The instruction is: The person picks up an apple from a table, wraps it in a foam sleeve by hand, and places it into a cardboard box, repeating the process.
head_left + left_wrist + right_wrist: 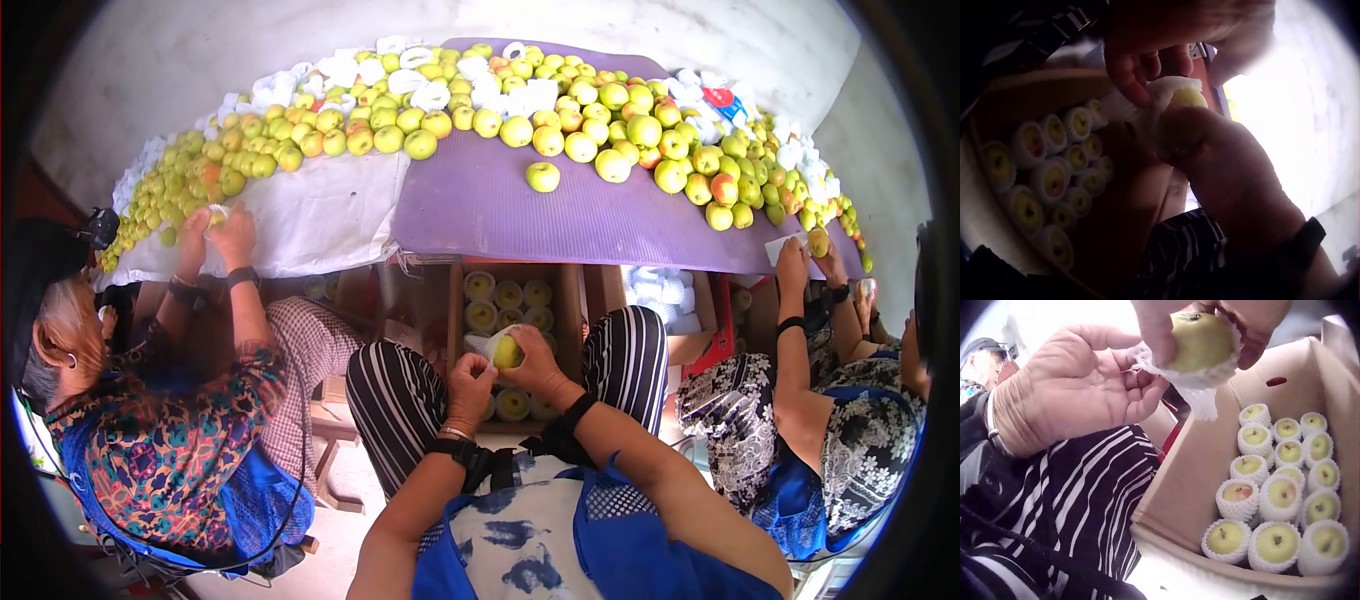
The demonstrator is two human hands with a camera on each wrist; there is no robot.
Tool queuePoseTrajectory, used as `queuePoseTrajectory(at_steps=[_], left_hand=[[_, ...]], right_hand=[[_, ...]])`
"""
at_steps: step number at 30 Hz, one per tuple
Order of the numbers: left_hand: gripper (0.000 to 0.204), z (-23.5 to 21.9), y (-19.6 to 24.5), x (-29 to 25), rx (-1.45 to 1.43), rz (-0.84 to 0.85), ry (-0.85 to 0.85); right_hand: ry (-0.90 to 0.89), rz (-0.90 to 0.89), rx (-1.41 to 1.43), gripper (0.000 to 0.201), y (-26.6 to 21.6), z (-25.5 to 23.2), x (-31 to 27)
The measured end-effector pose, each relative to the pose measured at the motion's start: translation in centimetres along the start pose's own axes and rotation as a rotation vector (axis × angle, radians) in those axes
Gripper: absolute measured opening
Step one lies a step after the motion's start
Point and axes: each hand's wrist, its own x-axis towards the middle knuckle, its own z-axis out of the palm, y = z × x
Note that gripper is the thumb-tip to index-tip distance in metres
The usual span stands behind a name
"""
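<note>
In the head view, a yellow-green apple (pixel 508 352) is held over an open box between the person's knees. My right hand (pixel 535 365) grips the apple, its thumb and fingers on either side in the right wrist view. A white foam net (pixel 1204 378) wraps the apple's lower part, leaving the stem end bare. With thumb and fingertips, my left hand (pixel 1079 387) pinches the stretched edge of this net. Below both hands, the cardboard box (pixel 1297 375) contains several apples (pixel 1275 544) in white foam nets, standing in rows with their tops showing.
A long pile of loose apples (pixel 380 115) covers the table's back, with white foam nets among them. A purple mat (pixel 480 210) lies in front. Another box (pixel 690 345) at the right holds foam nets. People sit on both sides, each with an apple in hand.
</note>
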Motion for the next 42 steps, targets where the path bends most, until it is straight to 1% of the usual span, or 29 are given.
queuePoseTrajectory(at_steps=[1, 3, 4, 6, 7, 9, 10, 12, 13, 15, 16, 17, 18, 19, 21, 25, 27, 28, 30, 34, 36, 37, 39, 40, 42], left_hand=[[0.01, 0.0, 0.1, 0.0, 0.001, 0.0, 0.0], [0.017, 0.4, 0.6, -0.1, -0.165, 0.0, 0.113], [0.017, 0.4, 0.6, 0.0, -0.165, 0.0, 0.114], [0.027, 0.5, 0.6, 0.1, 0.07, 0.078, 0.136], [0.027, 0.4, 0.6, 0.2, 0.07, 0.077, 0.137], [0.037, 0.0, 0.5, 0.3, 0.222, 0.071, -0.029], [0.037, -0.2, 0.4, 0.5, 0.222, 0.07, -0.029], [0.039, -0.5, 0.6, 0.7, 0.005, -0.093, -0.019], [0.039, -0.5, 1.1, 0.6, 0.005, -0.093, -0.019], [0.035, -0.6, 2.4, 0.2, -0.357, -0.322, 0.061], [0.035, -0.6, 2.3, 0.2, -0.356, -0.322, 0.06], [0.033, -0.5, 2.3, 0.2, -0.452, -0.323, 0.073], [0.032, -0.4, 2.4, 0.1, -0.548, -0.323, 0.085], [0.032, -0.3, 2.6, 0.1, -0.548, -0.323, 0.083], [0.031, -0.2, 3.0, -0.1, -0.636, -0.32, 0.074], [0.032, -0.2, 2.0, 0.0, -0.585, -0.278, 0.035], [0.033, -0.1, 1.8, 0.0, -0.552, -0.253, 0.059], [0.033, -0.1, 1.9, 0.1, -0.552, -0.253, 0.058], [0.034, -0.1, 2.1, 0.1, -0.538, -0.273, 0.123], [0.035, -0.1, 2.7, 0.0, -0.567, -0.265, 0.09], [0.036, -0.1, 3.1, -0.1, -0.631, -0.241, 0.07], [0.036, -0.2, 3.3, -0.1, -0.631, -0.242, 0.07], [0.036, -0.2, 3.4, -0.1, -0.7, -0.234, 0.048], [0.036, -0.3, 3.4, -0.1, -0.699, -0.233, 0.047], [0.038, -0.3, 3.4, -0.2, -0.699, -0.236, -0.004]], right_hand=[[0.001, 0.0, 0.001, 0.061, -0.2, 0.0, -0.1], [-0.063, -0.04, -0.121, 0.06, -0.7, -0.2, -0.3], [-0.063, -0.041, -0.12, 0.06, -0.8, -0.3, -0.3], [-0.205, -0.138, -0.092, 0.061, -0.9, -0.5, -0.5], [-0.206, -0.138, -0.091, 0.061, -0.9, -0.5, -0.6], [-0.249, -0.213, -0.081, 0.061, -1.3, -0.5, -0.6], [-0.25, -0.213, -0.081, 0.061, -1.7, -0.7, -0.5], [-0.198, -0.207, 0.06, 0.057, -2.6, -1.4, -0.3], [-0.197, -0.207, 0.06, 0.057, -2.7, -1.6, -0.1], [-0.046, 0.204, 0.534, 0.045, -2.8, -1.8, 0.1], [-0.045, 0.203, 0.534, 0.045, -2.0, -1.5, 0.0], [-0.045, 0.338, 0.589, 0.039, -0.5, -0.9, -0.2], [-0.044, 0.473, 0.642, 0.033, -0.3, -0.9, -0.1], [-0.043, 0.473, 0.642, 0.033, -0.2, -0.9, -0.1], [-0.057, 0.597, 0.793, 0.022, -0.2, -1.1, -0.1], [-0.045, 0.614, 0.764, 0.017, 0.9, -0.3, -0.1], [-0.015, 0.523, 0.7, 0.013, 1.2, 0.0, -0.2], [-0.015, 0.524, 0.701, 0.013, 1.3, 0.2, -0.3], [-0.034, 0.284, 0.505, 0.012, 1.1, 0.4, -0.4], [-0.052, 0.296, 0.46, 0.013, -0.4, -0.5, -0.2], [-0.097, 0.313, 0.558, 0.016, -1.1, -0.8, 0.0], [-0.097, 0.314, 0.558, 0.016, -1.5, -1.1, 0.1], [-0.089, 0.498, 0.949, 0.014, -2.2, -1.5, 0.4], [-0.088, 0.497, 0.949, 0.014, -2.0, -1.4, 0.4], [-0.065, 0.431, 0.9, 0.015, -1.3, -1.0, 0.3]])
